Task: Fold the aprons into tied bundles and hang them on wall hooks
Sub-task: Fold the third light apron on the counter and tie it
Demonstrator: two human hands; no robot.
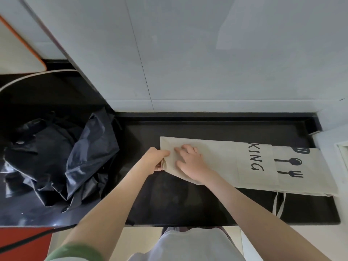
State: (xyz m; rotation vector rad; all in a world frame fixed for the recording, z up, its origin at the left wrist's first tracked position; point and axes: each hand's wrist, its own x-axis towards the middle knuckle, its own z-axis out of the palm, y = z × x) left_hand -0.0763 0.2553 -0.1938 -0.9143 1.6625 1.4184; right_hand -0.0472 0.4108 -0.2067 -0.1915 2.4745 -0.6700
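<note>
A beige apron (222,159) lies folded into 1 long strip on the black counter (188,200), close to the grey tiled wall (188,53). Its long axis runs left to right, dipping a little toward the person at the right end. The left hand (156,160) is at the strip's left end, with the thumb on top and the fingers curled under the edge, pinching the stacked layers of cloth there. The right hand (191,163) lies just beside it, palm down on the top of the strip. Its fingers (185,147) are straight and spread, pointing toward the left end and pressing the cloth flat, so both hands sit on the left part of the apron and the rest stretches away to the right. Farther right, the black letters KING (255,157) are printed across the strip's width, and beyond them a spoon and fork print (293,167) shows on the lower layer. A cloth strap (279,204) trails from the right part of the strip toward the counter's front edge. To the left, well apart from the apron, sits a crumpled black heap (62,157); it may be a plastic bag or glossy cloth, and the view does not settle which.
</note>
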